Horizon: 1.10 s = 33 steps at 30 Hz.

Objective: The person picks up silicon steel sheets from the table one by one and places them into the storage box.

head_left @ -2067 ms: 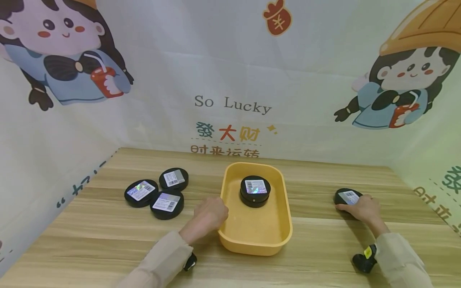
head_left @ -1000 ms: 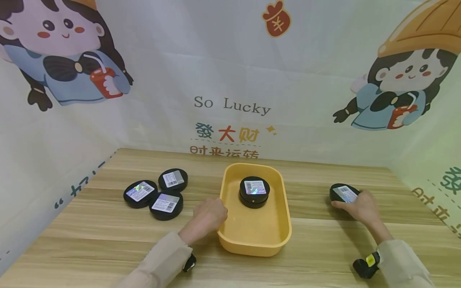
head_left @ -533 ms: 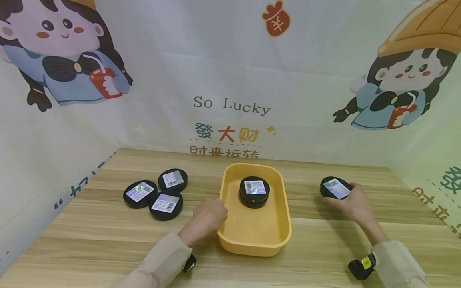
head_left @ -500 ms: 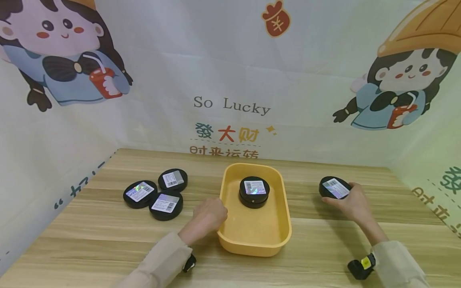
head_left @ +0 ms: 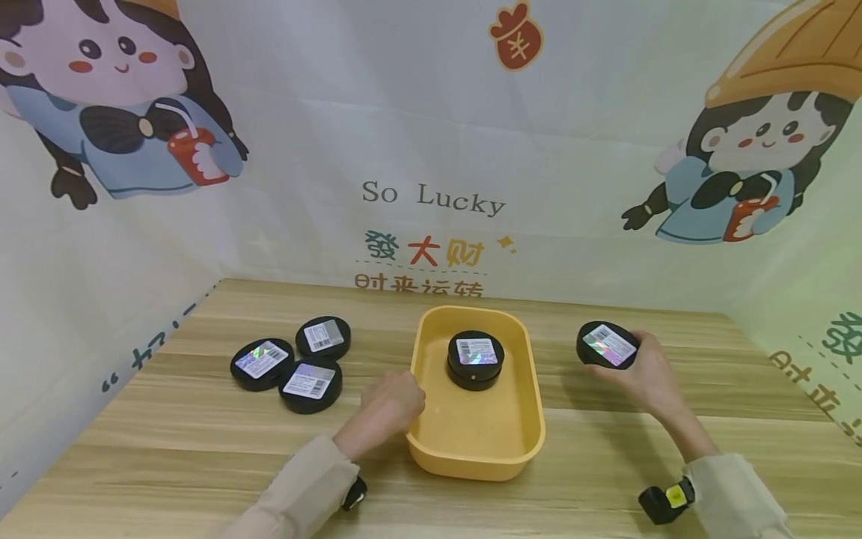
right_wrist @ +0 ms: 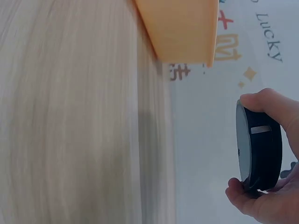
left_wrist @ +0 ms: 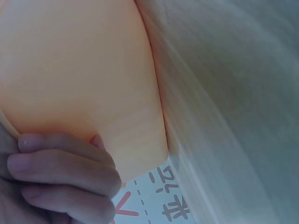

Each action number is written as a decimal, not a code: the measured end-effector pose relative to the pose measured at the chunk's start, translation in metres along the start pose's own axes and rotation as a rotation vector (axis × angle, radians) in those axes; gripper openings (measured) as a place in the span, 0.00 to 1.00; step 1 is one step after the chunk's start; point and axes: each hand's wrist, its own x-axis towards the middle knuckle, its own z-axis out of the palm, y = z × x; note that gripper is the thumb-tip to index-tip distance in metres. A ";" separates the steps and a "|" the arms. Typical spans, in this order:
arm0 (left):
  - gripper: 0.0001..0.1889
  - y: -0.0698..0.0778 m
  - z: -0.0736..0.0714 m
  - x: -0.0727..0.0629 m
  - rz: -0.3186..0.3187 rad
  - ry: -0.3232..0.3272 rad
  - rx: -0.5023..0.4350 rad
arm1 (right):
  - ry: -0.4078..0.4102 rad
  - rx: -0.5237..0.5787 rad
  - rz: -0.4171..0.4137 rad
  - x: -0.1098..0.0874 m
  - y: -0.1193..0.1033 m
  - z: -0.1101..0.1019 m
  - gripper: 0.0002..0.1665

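Mid-frame in the head view, the cloth backdrop [head_left: 310,150] facing me reads "So Lucky" in grey; beneath it, coloured characters read "發大财", and below those, brown "时来运转", its lower part cut off at the far edge of the table [head_left: 135,464]. Upper right of centre, a printed red pouch [head_left: 516,45] bears a yuan-like sign. At the right edge, "發" and "时" appear again. The right wrist view shows "Lucky" sideways, upper right. Barcoded white labels [head_left: 308,380] top the black discs [head_left: 263,364]; their print is too small for me to read.

L hand [head_left: 389,407] w/ fingers curled, R hand [head_left: 645,374] w/ thumb opp. fingers
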 end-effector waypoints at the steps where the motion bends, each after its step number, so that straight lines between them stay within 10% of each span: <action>1: 0.13 0.000 0.000 0.000 -0.001 0.002 0.000 | -0.003 0.007 0.000 0.000 -0.002 0.000 0.53; 33: 0.12 -0.001 0.000 0.000 0.008 0.008 -0.001 | -0.009 0.098 -0.113 -0.002 -0.059 0.016 0.52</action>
